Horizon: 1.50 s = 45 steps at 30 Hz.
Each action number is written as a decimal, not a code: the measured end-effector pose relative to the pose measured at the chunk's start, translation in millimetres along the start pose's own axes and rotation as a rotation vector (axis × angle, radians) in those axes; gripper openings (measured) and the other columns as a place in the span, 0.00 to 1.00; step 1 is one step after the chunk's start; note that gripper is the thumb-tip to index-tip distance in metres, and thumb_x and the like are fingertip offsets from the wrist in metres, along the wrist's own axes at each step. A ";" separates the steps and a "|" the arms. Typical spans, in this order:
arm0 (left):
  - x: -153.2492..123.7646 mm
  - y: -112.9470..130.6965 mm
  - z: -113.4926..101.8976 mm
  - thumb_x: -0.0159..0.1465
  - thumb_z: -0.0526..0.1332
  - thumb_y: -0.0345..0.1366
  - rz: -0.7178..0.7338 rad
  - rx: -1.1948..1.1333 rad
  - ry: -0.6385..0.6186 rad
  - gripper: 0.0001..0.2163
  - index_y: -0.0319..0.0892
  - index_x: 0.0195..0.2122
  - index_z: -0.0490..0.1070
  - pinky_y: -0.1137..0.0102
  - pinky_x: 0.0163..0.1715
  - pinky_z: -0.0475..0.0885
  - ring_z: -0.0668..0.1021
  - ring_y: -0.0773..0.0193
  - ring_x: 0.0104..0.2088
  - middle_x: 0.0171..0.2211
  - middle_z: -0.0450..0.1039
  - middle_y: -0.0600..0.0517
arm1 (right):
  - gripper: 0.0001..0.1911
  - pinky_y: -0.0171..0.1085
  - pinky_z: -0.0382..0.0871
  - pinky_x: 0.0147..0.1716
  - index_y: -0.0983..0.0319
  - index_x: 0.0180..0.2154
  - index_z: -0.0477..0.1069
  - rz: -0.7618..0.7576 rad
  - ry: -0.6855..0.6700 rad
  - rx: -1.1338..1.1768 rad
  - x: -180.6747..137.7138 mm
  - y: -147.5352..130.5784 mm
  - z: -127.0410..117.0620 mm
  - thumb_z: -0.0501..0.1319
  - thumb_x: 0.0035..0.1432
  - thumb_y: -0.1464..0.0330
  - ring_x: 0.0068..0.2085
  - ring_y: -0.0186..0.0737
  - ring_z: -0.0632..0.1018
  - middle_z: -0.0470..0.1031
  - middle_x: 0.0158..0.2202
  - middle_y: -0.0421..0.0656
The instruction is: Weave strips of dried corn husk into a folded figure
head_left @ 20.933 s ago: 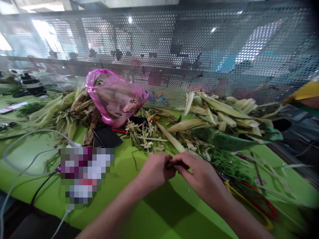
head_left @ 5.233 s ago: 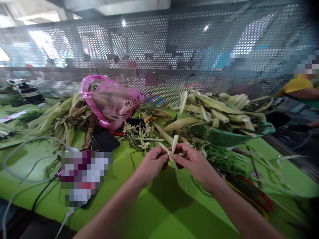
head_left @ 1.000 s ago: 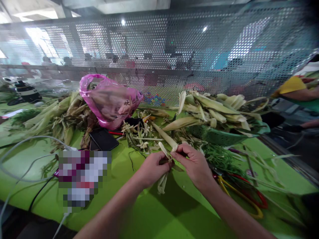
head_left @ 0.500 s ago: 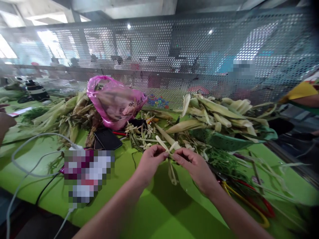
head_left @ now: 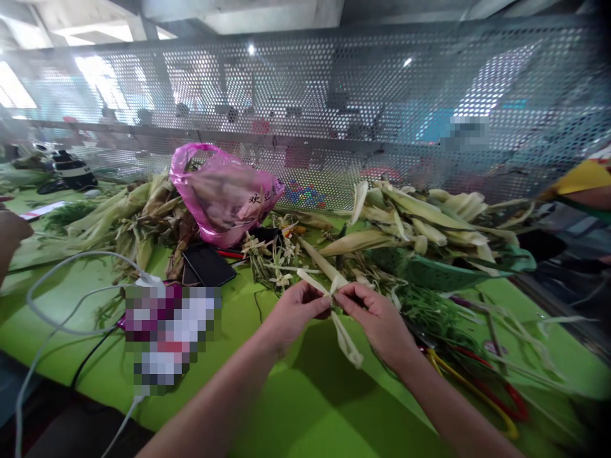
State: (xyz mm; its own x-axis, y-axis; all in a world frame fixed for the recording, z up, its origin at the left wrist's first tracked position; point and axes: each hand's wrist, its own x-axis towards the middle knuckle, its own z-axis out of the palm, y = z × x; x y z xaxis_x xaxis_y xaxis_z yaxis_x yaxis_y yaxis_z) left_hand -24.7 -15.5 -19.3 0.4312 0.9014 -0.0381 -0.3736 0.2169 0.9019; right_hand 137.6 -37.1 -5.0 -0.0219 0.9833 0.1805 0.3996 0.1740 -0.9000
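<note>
One piece of folded corn husk (head_left: pixel 342 334), pale and fibrous, was positioned above the smooth green tabletop (head_left: pixel 305 407), between both hands. The grip of the left hand (head_left: pixel 298 312) and that of the right hand (head_left: pixel 367 312) were each clamped on it, thumb against finger. Two short strips projected upward; one longer, looped strip hung below. Beyond stood one glossy pink plastic bag (head_left: pixel 224 191) and, rightward, one perforated green basket (head_left: pixel 429 270) beneath ribbed, dry husks (head_left: pixel 424 216). One flat black phone (head_left: pixel 210 264) lay leftward.
</note>
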 end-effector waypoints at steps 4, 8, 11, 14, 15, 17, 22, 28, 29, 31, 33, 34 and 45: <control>1.5 -0.2 -1.5 0.46 0.73 0.38 0.052 -0.006 0.002 0.19 0.37 0.34 0.68 0.70 0.35 0.66 0.71 0.68 0.30 0.29 0.70 0.53 | 0.13 0.37 0.67 0.33 0.60 0.34 0.75 0.097 -0.024 0.212 -0.4 0.6 1.5 0.64 0.54 0.57 0.32 0.39 0.73 0.75 0.30 0.41; 4.0 -0.1 -0.6 0.45 0.73 0.33 0.099 -0.017 -0.021 0.16 0.37 0.32 0.69 0.70 0.38 0.66 0.73 0.66 0.33 0.30 0.73 0.52 | 0.15 0.38 0.67 0.32 0.61 0.35 0.75 0.176 -0.045 0.332 -0.6 1.7 1.4 0.66 0.52 0.56 0.30 0.39 0.74 0.76 0.31 0.43; 6.2 -3.2 -0.7 0.48 0.69 0.28 0.123 0.014 0.027 0.12 0.37 0.32 0.69 0.69 0.40 0.66 0.74 0.66 0.34 0.32 0.73 0.51 | 0.13 0.37 0.66 0.32 0.61 0.31 0.75 0.124 -0.009 0.163 -0.8 0.8 -1.6 0.67 0.51 0.58 0.29 0.39 0.73 0.75 0.27 0.41; 8.2 -7.7 -1.9 0.50 0.66 0.26 0.148 0.103 0.116 0.09 0.37 0.32 0.68 0.70 0.37 0.66 0.73 0.67 0.32 0.31 0.73 0.51 | 0.11 0.37 0.66 0.33 0.61 0.30 0.74 0.011 0.033 -0.067 -2.8 -3.0 -3.7 0.65 0.53 0.59 0.31 0.40 0.73 0.75 0.27 0.41; 8.4 -8.5 -2.2 0.50 0.65 0.26 0.157 0.128 0.137 0.08 0.38 0.31 0.68 0.70 0.35 0.66 0.72 0.67 0.31 0.29 0.72 0.52 | 0.11 0.37 0.66 0.34 0.61 0.30 0.74 -0.015 0.032 -0.110 -3.9 -4.6 -3.6 0.64 0.54 0.60 0.31 0.40 0.74 0.76 0.28 0.41; 7.7 -8.2 -2.1 0.51 0.64 0.27 0.174 0.151 0.162 0.07 0.38 0.31 0.67 0.71 0.32 0.66 0.71 0.68 0.29 0.27 0.70 0.53 | 0.10 0.37 0.66 0.34 0.61 0.31 0.74 -0.042 0.013 -0.145 -6.3 -7.7 -1.7 0.63 0.55 0.60 0.32 0.41 0.74 0.76 0.29 0.42; 1.0 1.2 1.0 0.53 0.62 0.27 0.160 0.091 0.152 0.05 0.37 0.32 0.69 0.71 0.36 0.67 0.72 0.68 0.31 0.30 0.71 0.52 | 0.09 0.36 0.67 0.31 0.61 0.33 0.74 -0.001 -0.037 -0.135 -9.9 -7.5 7.7 0.60 0.57 0.62 0.31 0.40 0.75 0.76 0.29 0.41; 4.4 -2.9 -3.5 0.53 0.65 0.29 0.121 0.076 0.113 0.09 0.37 0.35 0.70 0.70 0.39 0.67 0.74 0.66 0.34 0.32 0.73 0.51 | 0.09 0.35 0.67 0.28 0.59 0.36 0.76 -0.077 -0.077 -0.230 -13.2 -6.0 6.7 0.58 0.60 0.63 0.28 0.39 0.74 0.76 0.27 0.40; 6.3 -6.2 -5.3 0.52 0.65 0.29 0.126 0.088 0.118 0.09 0.37 0.35 0.70 0.70 0.39 0.67 0.74 0.66 0.34 0.31 0.73 0.51 | 0.08 0.35 0.67 0.29 0.59 0.35 0.75 -0.138 -0.054 -0.276 -14.2 -8.3 4.4 0.59 0.60 0.64 0.29 0.39 0.75 0.76 0.28 0.41; 9.1 -12.7 -8.3 0.53 0.65 0.29 0.141 0.135 0.137 0.08 0.37 0.33 0.69 0.70 0.36 0.67 0.73 0.67 0.32 0.30 0.72 0.51 | 0.06 0.36 0.68 0.32 0.59 0.34 0.75 -0.293 0.065 -0.364 -15.7 -13.7 -0.5 0.60 0.60 0.65 0.31 0.39 0.74 0.76 0.32 0.42; 9.7 -17.5 -9.1 0.53 0.65 0.30 0.151 0.183 0.136 0.08 0.38 0.34 0.67 0.71 0.33 0.67 0.72 0.68 0.30 0.29 0.71 0.52 | 0.05 0.36 0.69 0.34 0.59 0.37 0.73 -0.386 0.176 -0.386 -15.7 -17.3 -4.1 0.60 0.59 0.66 0.31 0.37 0.74 0.75 0.39 0.44; 9.1 -18.9 -8.4 0.54 0.64 0.29 0.149 0.204 0.122 0.09 0.38 0.35 0.66 0.72 0.32 0.67 0.72 0.68 0.29 0.29 0.70 0.53 | 0.06 0.36 0.69 0.34 0.58 0.39 0.72 -0.379 0.179 -0.368 -14.9 -17.6 -4.9 0.61 0.59 0.67 0.31 0.37 0.74 0.75 0.42 0.45; -1.2 4.0 -4.2 0.57 0.61 0.26 0.134 0.276 -0.177 0.14 0.38 0.45 0.66 0.72 0.34 0.65 0.72 0.67 0.34 0.32 0.69 0.52 | 0.15 0.35 0.64 0.27 0.62 0.30 0.73 0.089 -0.132 0.058 2.0 -4.6 -9.0 0.64 0.53 0.56 0.26 0.35 0.68 0.70 0.25 0.38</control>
State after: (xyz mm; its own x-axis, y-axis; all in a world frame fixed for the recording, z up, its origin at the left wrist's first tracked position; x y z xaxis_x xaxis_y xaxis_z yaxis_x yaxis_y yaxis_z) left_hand -30.1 -14.1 -17.4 0.5380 0.8309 0.1419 -0.2111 -0.0302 0.9770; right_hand 143.9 -36.4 3.1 -0.1101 0.9927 0.0487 0.3522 0.0848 -0.9321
